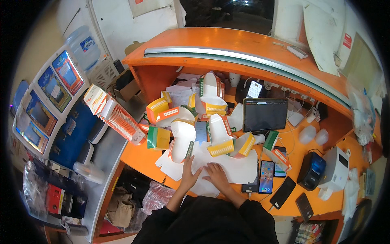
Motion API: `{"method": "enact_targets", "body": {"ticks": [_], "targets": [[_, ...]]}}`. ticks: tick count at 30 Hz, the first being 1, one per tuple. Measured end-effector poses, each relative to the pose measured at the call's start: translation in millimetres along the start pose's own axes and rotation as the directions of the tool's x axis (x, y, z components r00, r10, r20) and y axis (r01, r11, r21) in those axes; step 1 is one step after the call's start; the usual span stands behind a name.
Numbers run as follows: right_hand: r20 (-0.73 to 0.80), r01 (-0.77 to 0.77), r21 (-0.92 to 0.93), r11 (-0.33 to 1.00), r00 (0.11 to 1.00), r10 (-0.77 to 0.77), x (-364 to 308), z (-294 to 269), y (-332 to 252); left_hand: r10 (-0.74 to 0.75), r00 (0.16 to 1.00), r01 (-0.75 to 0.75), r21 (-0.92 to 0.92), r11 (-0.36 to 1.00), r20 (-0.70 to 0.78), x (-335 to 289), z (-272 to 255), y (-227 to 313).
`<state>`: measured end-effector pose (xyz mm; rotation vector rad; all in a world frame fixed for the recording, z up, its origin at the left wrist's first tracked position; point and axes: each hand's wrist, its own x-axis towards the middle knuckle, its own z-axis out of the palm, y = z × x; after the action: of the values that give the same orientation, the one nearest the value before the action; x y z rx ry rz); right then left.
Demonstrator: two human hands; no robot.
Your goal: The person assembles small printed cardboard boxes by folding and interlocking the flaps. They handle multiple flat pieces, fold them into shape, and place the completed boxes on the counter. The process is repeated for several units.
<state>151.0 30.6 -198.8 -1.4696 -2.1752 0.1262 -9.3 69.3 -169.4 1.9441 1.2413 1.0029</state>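
My left hand (pixel 189 175) is open with the thumb apart, its fingertips by the near edge of a folded food carton (pixel 181 132) that is white inside with orange and green sides. My right hand (pixel 217 177) lies open, palm down, on flat white card blanks (pixel 237 171). Neither hand grips anything. Just beyond them are several more folded cartons, among them a yellow-sided carton (pixel 221 147) and a green and yellow carton (pixel 158 138). A tall carton (pixel 211 87) stands farther back. How many blanks overlap under my hands is hard to see.
A long leaning stack of nested cartons (pixel 118 116) stands at left. On the right of the orange counter are a tablet (pixel 265 115), a lit phone (pixel 266 177), dark phones (pixel 283 192), a black device (pixel 311 171) and a white label printer (pixel 335 168). A raised orange shelf (pixel 227 40) runs behind.
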Motion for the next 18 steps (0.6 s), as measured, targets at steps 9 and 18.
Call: {"method": "enact_targets", "body": {"ticks": [9,18], "targets": [[0.049,0.252,-0.263,0.931,0.968,-0.248,5,11,5,-0.055,0.998,0.053,-0.106,0.993,-0.013,-23,-9,-12],[-0.294,0.04,0.02,0.999,0.955,-0.032,34,-94,-20,0.033,0.968,-0.086,-0.208,0.974,-0.248,-3,-27,45]]}}
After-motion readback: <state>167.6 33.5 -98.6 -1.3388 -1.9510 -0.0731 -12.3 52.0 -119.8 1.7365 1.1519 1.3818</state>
